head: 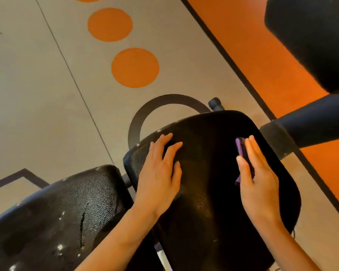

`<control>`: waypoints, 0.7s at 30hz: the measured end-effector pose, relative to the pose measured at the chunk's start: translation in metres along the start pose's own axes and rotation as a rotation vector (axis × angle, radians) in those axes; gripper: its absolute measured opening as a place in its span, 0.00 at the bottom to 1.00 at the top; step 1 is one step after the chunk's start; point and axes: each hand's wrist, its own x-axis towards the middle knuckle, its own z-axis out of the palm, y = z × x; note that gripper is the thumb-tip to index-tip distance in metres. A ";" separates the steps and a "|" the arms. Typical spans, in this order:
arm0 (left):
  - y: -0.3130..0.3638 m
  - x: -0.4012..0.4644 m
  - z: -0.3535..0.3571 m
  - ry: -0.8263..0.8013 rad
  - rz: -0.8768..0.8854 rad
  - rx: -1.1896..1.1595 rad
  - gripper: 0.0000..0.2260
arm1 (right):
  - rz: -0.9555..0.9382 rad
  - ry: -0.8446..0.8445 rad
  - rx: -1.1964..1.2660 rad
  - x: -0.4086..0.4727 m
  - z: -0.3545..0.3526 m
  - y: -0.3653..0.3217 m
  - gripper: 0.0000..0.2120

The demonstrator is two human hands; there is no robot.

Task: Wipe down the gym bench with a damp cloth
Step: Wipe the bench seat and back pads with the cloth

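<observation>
2 bench pads (209, 153); left hand (160, 173) spread flat; right hand (256, 173) presses 1 cloth (240, 148).

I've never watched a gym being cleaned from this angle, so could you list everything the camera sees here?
Seat pad: one, black, centre, under both hands.
Second pad: one, black, lower left, torn and scuffed.
Cloth: one, purple, folded, on the seat pad under the right hand.
Padded roller: one, dark, right.
Floor: grey-beige, with three orange dots and an orange zone edged in black.
Left hand: flat on the seat pad.
Right hand: fingers straight, pressing the cloth.
</observation>
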 end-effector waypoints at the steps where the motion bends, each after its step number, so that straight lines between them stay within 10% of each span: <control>1: 0.003 0.006 0.003 -0.002 -0.013 0.010 0.20 | -0.022 -0.018 -0.011 0.011 0.000 0.000 0.25; 21: 0.006 0.109 0.024 -0.021 -0.059 0.322 0.18 | -0.216 -0.306 -0.233 0.161 0.013 0.009 0.23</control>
